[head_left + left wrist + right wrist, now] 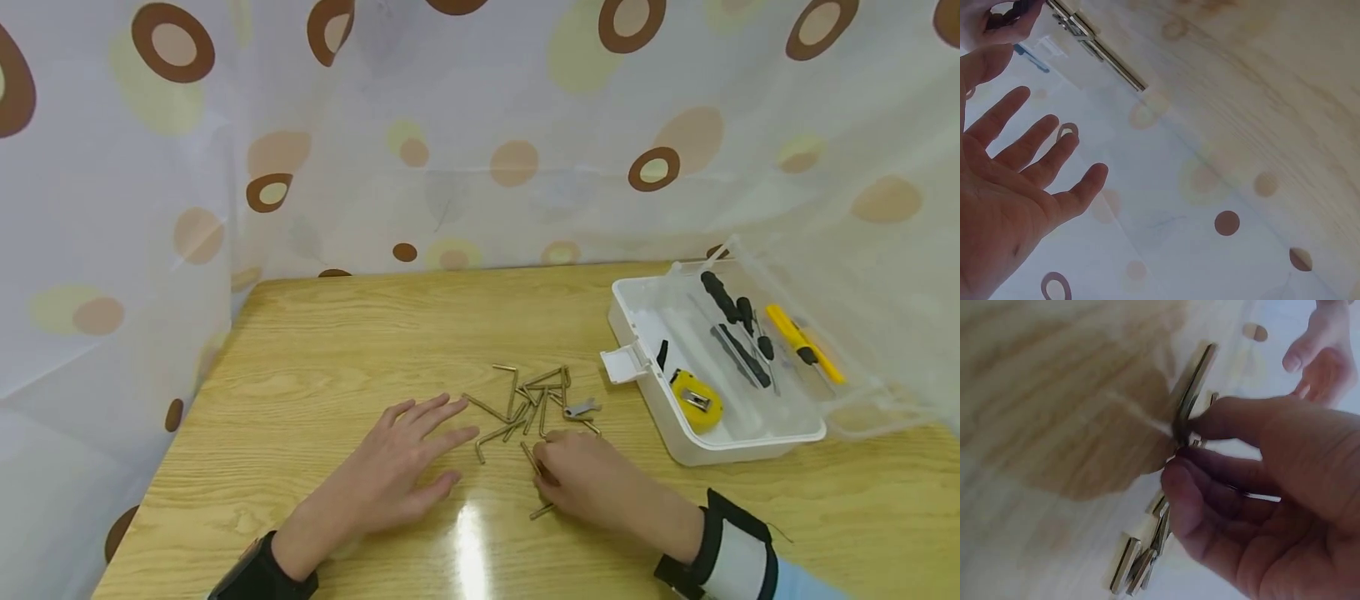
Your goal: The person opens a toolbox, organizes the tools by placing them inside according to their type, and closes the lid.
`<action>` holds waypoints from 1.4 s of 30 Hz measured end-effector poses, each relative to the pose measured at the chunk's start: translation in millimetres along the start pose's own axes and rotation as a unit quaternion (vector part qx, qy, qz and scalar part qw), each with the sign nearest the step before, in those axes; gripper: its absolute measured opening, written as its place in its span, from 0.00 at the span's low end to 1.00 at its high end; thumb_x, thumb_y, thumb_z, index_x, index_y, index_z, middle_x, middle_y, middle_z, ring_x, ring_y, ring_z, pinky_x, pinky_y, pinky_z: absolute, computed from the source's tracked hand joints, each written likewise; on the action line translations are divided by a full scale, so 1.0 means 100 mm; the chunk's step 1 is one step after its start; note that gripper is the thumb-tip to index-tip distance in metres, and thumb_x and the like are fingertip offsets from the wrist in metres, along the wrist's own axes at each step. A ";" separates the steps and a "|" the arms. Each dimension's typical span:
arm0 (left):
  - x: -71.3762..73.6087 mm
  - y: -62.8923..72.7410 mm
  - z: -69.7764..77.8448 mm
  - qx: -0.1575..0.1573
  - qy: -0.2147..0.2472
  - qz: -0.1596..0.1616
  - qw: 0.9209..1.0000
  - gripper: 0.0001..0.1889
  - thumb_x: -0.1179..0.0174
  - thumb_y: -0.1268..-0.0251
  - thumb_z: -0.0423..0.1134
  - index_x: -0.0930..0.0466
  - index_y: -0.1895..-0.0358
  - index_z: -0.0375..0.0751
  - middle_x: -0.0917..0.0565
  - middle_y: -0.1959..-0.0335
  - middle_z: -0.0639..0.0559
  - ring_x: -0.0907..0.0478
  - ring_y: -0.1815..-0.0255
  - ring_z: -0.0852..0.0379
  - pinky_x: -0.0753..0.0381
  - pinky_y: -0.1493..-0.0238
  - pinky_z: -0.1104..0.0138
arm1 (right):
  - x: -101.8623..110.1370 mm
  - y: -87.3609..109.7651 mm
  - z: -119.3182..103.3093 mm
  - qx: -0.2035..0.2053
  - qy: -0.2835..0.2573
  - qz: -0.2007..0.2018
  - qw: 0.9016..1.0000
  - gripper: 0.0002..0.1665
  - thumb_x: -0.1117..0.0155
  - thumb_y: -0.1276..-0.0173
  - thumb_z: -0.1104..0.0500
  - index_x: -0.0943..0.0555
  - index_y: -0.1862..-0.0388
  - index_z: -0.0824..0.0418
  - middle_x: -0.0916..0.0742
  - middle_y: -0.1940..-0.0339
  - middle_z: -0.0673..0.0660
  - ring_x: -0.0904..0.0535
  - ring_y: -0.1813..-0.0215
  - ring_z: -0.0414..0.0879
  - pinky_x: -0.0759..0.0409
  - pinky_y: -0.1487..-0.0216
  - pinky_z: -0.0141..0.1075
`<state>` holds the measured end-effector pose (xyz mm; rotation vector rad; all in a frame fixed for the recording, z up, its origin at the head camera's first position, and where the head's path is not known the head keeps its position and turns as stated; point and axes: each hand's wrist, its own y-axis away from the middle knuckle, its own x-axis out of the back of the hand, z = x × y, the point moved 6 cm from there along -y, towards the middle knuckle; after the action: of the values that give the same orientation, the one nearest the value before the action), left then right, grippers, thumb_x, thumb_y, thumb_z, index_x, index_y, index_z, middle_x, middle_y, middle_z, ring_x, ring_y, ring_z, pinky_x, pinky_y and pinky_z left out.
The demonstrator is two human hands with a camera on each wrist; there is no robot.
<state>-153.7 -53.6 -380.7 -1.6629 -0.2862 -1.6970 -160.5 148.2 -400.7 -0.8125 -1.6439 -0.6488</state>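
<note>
My right hand [592, 479] is low over the table at the near side of a loose pile of bronze-coloured hex keys [542, 408]. Its thumb and fingers pinch an L-shaped hex key [1197, 381] near the bend; the fingers partly hide it. Short metal ends stick out past the hand in the head view. My left hand [408, 467], fingers spread and holding nothing, hovers just left of the pile. Its palm and separated fingers show in the left wrist view. A small grey open-ended wrench [582, 408] lies at the pile's right edge.
At the right stands a white toolbox [738, 454], its clear lid [885, 358] swung back. Inside are a yellow tape measure [696, 402], black-handled screwdrivers [720, 297] and a yellow-handled tool [791, 332]. A patterned curtain [465, 125] hangs behind the wooden table [360, 350].
</note>
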 end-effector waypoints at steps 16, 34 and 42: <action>0.05 0.01 -0.08 0.013 -0.008 0.003 1.000 0.27 0.31 0.36 0.49 0.21 0.33 0.52 0.25 0.27 0.47 0.27 0.26 0.43 0.22 0.36 0.42 | 0.25 0.00 0.14 -0.057 0.016 0.065 0.996 0.09 0.33 0.47 0.68 0.24 0.73 0.58 0.22 0.79 0.49 0.31 0.75 0.40 0.31 0.76 0.34; 0.08 0.05 -0.46 0.060 0.015 0.019 0.998 0.31 0.30 0.36 0.49 0.23 0.30 0.50 0.27 0.26 0.42 0.27 0.27 0.39 0.23 0.37 0.39 | 1.08 0.33 0.57 -0.058 0.021 0.211 0.976 0.11 0.29 0.44 0.74 0.12 0.63 0.63 0.10 0.69 0.55 0.18 0.72 0.43 0.23 0.72 0.35; 0.00 -0.01 -0.43 0.050 0.063 0.004 0.997 0.31 0.31 0.35 0.46 0.25 0.28 0.50 0.29 0.24 0.44 0.29 0.25 0.39 0.25 0.36 0.38 | 1.58 0.65 1.10 -0.104 0.090 0.313 0.940 0.05 0.24 0.47 0.70 0.12 0.69 0.66 0.11 0.77 0.60 0.18 0.76 0.54 0.34 0.78 0.35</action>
<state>-187.1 -79.4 -385.9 -1.4752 -0.2986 -1.7453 -194.5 300.5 -270.1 -1.3149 -1.0692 -0.4251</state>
